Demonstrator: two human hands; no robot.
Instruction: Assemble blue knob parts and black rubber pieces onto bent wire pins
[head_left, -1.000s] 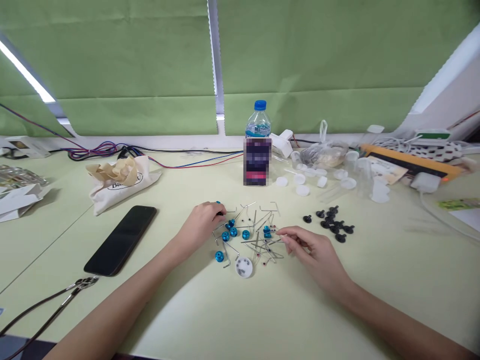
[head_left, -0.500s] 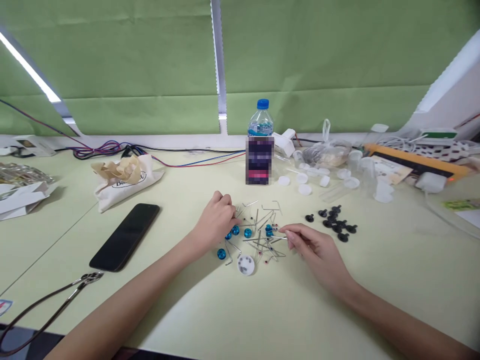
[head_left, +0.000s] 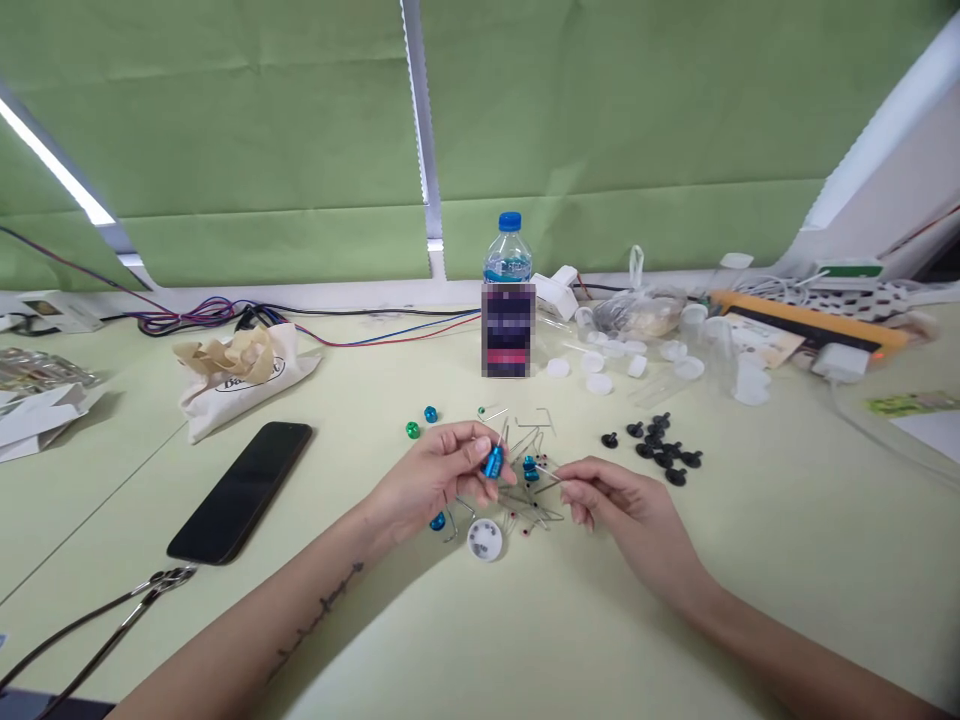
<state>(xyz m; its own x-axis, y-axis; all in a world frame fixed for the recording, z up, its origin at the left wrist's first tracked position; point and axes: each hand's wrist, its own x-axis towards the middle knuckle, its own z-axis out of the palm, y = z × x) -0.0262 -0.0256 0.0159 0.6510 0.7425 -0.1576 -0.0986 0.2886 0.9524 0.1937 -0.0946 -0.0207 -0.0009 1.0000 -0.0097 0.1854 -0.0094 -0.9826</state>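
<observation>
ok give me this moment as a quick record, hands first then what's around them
left hand: holds a blue part
right hand: pinches a thin rod; whether its tip touches another blue piece is unclear
nearest the person: white dish with small dark bits
right side: black parts, clustered
left side: phone, screen dark
behind: bottle, upright, blue cap

Part of the blue metal piece [head_left: 493, 463] is covered by the left hand [head_left: 435, 467], and some bent metal rods [head_left: 532, 507] are hidden behind it. The bottle label [head_left: 506, 332] is blurred into blocks, the dark bits [head_left: 481, 549] in the white cap [head_left: 496, 547] are too small to be identified, and the lanyard [head_left: 161, 583] is cut off by the left edge.
</observation>
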